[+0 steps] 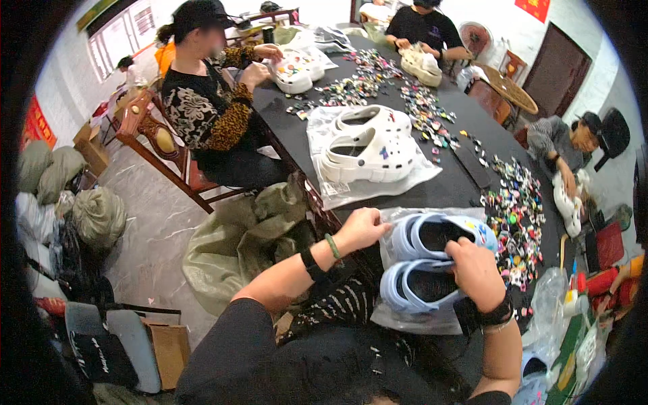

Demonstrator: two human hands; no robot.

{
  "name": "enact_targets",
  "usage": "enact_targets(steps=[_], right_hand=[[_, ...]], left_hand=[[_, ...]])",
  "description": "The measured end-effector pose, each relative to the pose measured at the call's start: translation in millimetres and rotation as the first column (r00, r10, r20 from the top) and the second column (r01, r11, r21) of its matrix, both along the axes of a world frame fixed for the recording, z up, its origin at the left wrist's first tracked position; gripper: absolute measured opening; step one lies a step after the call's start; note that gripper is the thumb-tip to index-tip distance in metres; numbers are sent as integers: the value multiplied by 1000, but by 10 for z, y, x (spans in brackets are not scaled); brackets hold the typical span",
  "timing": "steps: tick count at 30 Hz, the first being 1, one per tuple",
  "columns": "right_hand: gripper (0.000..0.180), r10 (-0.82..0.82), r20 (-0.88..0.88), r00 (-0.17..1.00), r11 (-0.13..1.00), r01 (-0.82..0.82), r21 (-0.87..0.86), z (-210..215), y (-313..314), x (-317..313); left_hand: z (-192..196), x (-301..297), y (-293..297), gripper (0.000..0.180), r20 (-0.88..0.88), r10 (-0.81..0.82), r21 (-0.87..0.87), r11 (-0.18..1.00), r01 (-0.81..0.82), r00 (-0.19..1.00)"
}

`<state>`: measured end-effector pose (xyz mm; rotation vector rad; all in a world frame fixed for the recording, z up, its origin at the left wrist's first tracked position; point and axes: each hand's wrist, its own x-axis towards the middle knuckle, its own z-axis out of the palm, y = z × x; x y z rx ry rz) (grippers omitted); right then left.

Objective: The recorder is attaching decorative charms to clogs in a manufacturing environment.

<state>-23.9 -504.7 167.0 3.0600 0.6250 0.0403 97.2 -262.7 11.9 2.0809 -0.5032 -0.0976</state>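
A pair of light blue clogs lies side by side on a clear plastic bag (418,325) at the near edge of the dark table. The far clog (422,221) has small colourful charms on its toe. My right hand (478,270) is closed on the near clog (398,289) by its opening and covers its toe. At the heel end, my left hand (361,231) pinches the edge of the plastic bag. Beyond them, a pair of white clogs (368,152) with a few charms rests on another plastic bag (331,192).
Heaps of small colourful charms (516,216) run along the black table (270,111). A dark flat strip (470,167) lies beside them. Three people work on pale clogs around the table. A green woven sack (236,250) and a wooden chair (158,145) stand left; plastic bags (550,304) lie right.
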Motion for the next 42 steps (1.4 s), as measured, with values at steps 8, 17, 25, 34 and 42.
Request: enact_targets(steps=[8,17,25,34,42], right_hand=[[14,-54,7,999,999,54,-1,305,-53,-258],[11,66,-33,997,998,-66,-5,62,-89,-338],[9,130,58,990,991,-131,24,-79,-120,-485],[10,61,195,979,998,-61,-3,160,-393,-858],[4,-134,385,913,990,144,4,1095,-1321,-1383]], left_hand=[[254,22,-250,27,-487,-346,-830,468,-302,802],[251,-469,-235,40,-598,-673,-801,525,-289,434],[344,-742,-173,42,-621,-606,-780,539,-318,497],[697,-903,-455,54,-532,-735,-846,477,-237,421],[1520,-750,-1770,56,-380,-896,-924,381,-42,228]])
